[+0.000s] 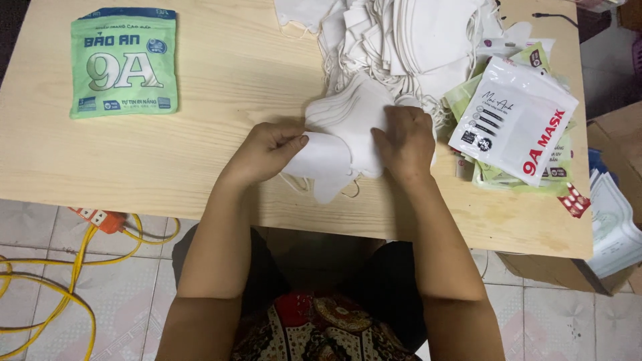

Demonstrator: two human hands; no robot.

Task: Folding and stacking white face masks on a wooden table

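Your left hand (265, 151) and right hand (406, 142) pinch white masks (341, 134), fingers clamped, on a pale wood table (221, 80) above tiled floor (67, 267) with yellow cable (80, 254).

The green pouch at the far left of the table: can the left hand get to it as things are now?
Probably yes. The table between the left hand and the green pouch is bare, though that hand now grips white masks.
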